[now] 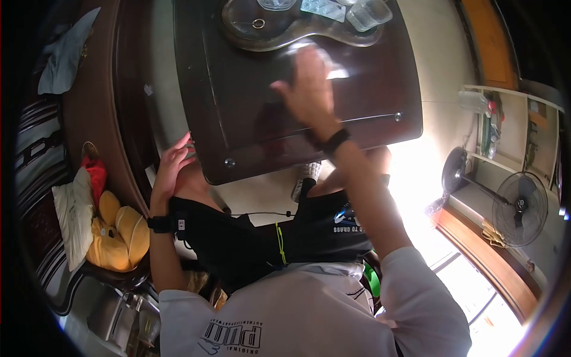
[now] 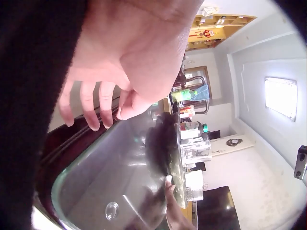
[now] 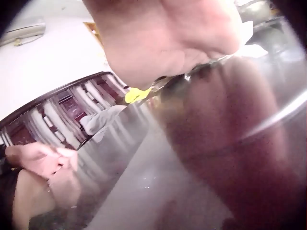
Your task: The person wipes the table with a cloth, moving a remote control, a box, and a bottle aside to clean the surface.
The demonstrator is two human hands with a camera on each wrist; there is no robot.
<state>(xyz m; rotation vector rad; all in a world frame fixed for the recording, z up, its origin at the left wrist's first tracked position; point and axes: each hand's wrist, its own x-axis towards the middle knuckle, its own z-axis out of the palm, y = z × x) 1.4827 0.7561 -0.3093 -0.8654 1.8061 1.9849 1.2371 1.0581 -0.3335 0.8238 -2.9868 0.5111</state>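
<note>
In the head view my right hand (image 1: 310, 89), blurred, lies with outstretched fingers over a white tissue (image 1: 339, 73) on the dark glass-topped table (image 1: 250, 119). The right wrist view has the palm (image 3: 172, 38) close above the glossy top, with crumpled white edges of the tissue (image 3: 252, 51) sticking out past the hand. Most of the tissue is hidden beneath it. My left hand (image 1: 174, 160) rests by the left knee at the table's near left corner, holding nothing. Its fingers (image 2: 88, 103) hang loosely beside the table edge in the left wrist view.
A curved tray (image 1: 273, 43) at the table's far side bears a ring-shaped item (image 1: 258, 24) and clear plastic containers (image 1: 369, 15). Right of the table stand a fan (image 1: 519, 205) and a shelf (image 1: 511, 128). A wooden bench with a yellow plush toy (image 1: 116, 238) is at left.
</note>
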